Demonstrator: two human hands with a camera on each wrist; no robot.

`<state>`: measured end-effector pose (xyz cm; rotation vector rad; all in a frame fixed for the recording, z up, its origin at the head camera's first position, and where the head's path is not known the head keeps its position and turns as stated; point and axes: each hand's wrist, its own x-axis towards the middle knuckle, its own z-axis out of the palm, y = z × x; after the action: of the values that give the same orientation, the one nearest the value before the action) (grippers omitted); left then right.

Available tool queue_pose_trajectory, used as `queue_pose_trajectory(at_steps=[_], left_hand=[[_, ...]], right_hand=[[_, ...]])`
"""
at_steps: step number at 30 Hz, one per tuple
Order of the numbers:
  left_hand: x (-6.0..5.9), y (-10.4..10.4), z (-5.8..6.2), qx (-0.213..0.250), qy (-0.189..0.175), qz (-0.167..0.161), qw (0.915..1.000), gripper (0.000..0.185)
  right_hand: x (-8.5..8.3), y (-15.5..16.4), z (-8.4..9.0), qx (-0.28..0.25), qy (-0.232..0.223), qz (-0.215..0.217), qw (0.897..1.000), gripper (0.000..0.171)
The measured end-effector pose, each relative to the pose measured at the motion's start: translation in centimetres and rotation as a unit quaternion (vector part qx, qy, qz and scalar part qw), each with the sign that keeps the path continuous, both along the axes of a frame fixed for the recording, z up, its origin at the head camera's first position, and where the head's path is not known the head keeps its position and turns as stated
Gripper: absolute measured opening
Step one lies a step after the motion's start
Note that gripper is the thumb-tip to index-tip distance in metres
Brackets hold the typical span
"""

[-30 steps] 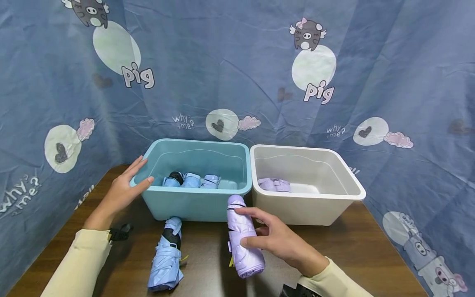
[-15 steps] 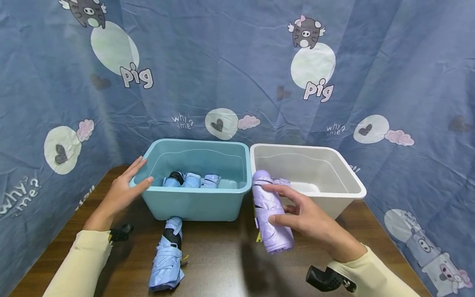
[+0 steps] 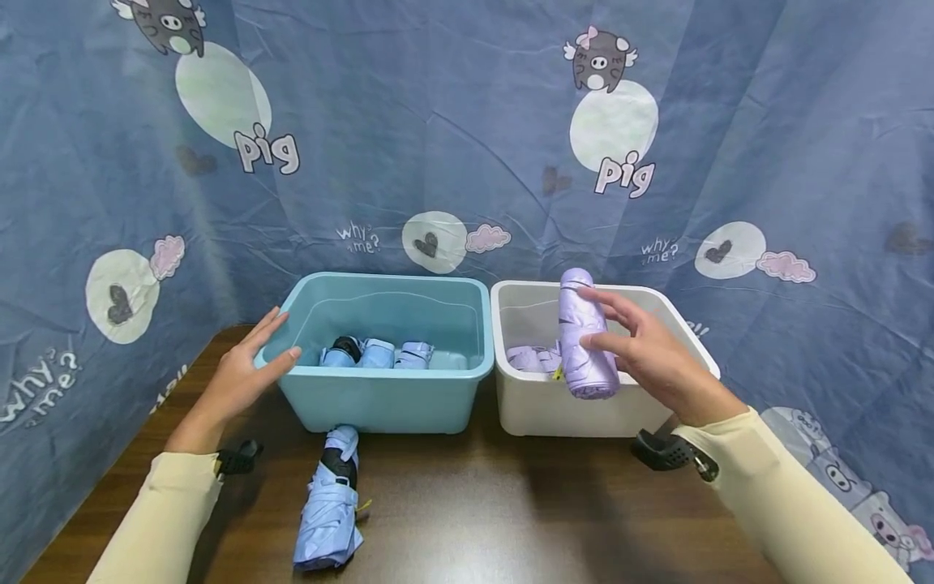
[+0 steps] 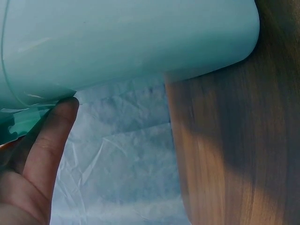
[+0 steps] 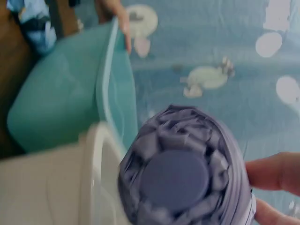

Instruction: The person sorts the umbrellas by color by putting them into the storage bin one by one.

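Observation:
My right hand (image 3: 642,345) grips a folded lilac umbrella (image 3: 584,337) and holds it in the air over the white bin (image 3: 606,410); the right wrist view looks straight at the umbrella's round end cap (image 5: 176,180). Another lilac umbrella (image 3: 529,357) lies inside that bin. My left hand (image 3: 244,373) rests with straight fingers on the left rim of the teal bin (image 3: 379,401), its thumb (image 4: 49,140) against the bin's wall. Several folded light-blue umbrellas (image 3: 375,354) lie in the teal bin. One more blue umbrella (image 3: 330,507) lies on the table in front of it.
The two bins stand side by side at the back of a dark wooden table (image 3: 474,503). A blue cloth printed with pigs (image 3: 467,138) hangs behind and at both sides. The table's left edge (image 4: 176,154) runs close to the teal bin.
My right hand lifted the lilac umbrella off the table and carried it right and back, from in front of the bins to above the white bin. The left hand stayed on the teal bin.

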<state>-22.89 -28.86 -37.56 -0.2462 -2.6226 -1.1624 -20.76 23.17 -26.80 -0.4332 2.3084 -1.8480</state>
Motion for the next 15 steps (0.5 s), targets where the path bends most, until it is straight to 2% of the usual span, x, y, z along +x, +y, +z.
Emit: queue_pose_trajectory(at_steps=[6,15], left_hand=[[0.1,0.0,-0.5,0.003,-0.002,-0.003,1.0000,0.073],[-0.3,-0.3,-0.3,0.012,0.011,-0.009,0.9998,0.072]], right_hand=[[-2.6,1.8,-0.6,-0.011,-0.023,-0.011,1.000,0.067],[-6.4,4.3,-2.1,-0.006,-0.034,-0.042,0.999,0.068]])
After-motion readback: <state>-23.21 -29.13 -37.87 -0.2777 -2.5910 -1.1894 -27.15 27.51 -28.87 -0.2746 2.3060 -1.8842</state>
